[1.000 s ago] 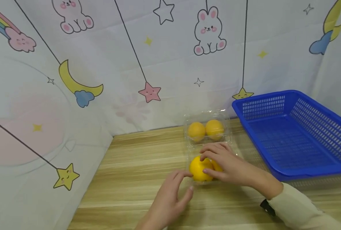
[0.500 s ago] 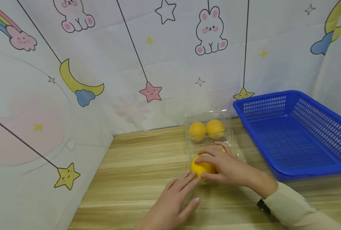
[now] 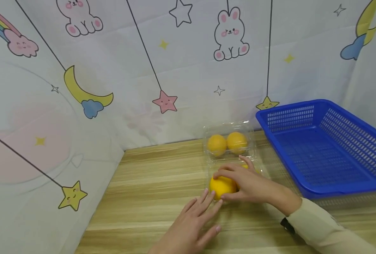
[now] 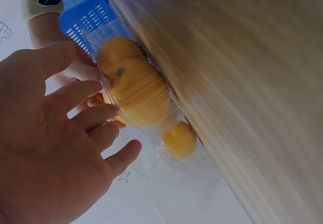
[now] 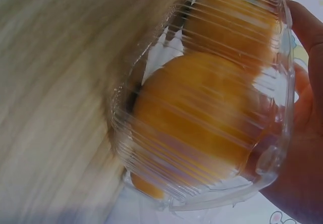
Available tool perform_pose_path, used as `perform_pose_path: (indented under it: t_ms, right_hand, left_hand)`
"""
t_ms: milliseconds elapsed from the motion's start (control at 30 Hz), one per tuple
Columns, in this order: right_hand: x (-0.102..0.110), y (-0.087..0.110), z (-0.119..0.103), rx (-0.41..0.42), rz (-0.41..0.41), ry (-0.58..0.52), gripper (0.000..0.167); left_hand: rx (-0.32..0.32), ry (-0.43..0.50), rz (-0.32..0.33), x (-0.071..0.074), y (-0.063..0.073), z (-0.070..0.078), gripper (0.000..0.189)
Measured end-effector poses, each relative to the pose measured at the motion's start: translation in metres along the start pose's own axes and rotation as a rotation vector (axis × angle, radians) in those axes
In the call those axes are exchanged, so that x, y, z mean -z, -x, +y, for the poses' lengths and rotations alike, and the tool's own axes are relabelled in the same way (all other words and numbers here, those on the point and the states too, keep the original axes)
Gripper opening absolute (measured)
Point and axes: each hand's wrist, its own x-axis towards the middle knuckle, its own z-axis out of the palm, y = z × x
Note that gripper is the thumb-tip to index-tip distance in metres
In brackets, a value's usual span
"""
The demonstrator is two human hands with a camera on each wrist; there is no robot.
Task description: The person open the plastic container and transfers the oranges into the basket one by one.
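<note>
In the head view my right hand point(image 3: 251, 183) reaches over a clear plastic fruit box point(image 5: 275, 171), its thumb and fingers curled round the front orange point(image 3: 222, 187). A second orange point(image 5: 232, 19) in the same box is mostly covered by this hand in the head view. My left hand point(image 3: 191, 222) lies at the box's near left corner with fingers extended, fingertips right by the front orange. The left wrist view shows the left palm point(image 4: 55, 148) beside the ribbed box wall, fingers slightly bent at its rim. Both oranges rest inside the box.
Behind, two more oranges point(image 3: 217, 145) sit in a clear plastic compartment against the patterned cloth wall point(image 3: 188, 67). To the right stands a blue slotted basket point(image 3: 321, 190) with a raised rim. Everything stands on a wood-grain table point(image 3: 150, 173).
The left hand has moved right to the box's corner and straightened its fingers. The right hand has shifted slightly left, its fingers further round the front orange.
</note>
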Motion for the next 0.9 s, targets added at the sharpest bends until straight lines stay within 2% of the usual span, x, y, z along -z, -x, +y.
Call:
perform_pose_path:
  t_ms: [267, 500, 633, 900]
  right_hand:
    - [-0.0007, -0.0003, 0.0034, -0.041, -0.035, -0.012, 0.057]
    - [0.0021, -0.0009, 0.0039, -0.051, -0.072, -0.030, 0.061]
    - [0.0033, -0.0010, 0.0041, -0.054, -0.086, -0.052, 0.064]
    - [0.0014, 0.0000, 0.0051, -0.038, -0.059, -0.045, 0.063]
  left_hand:
    - [-0.045, -0.054, 0.018, -0.0018, 0.0011, -0.0015, 0.064]
    - [-0.029, -0.032, -0.016, -0.0010, 0.0004, -0.0014, 0.066]
    - [-0.048, -0.053, -0.023, -0.0019, -0.0004, -0.0011, 0.066]
    - [-0.041, -0.054, -0.036, -0.0018, -0.0019, -0.0002, 0.067]
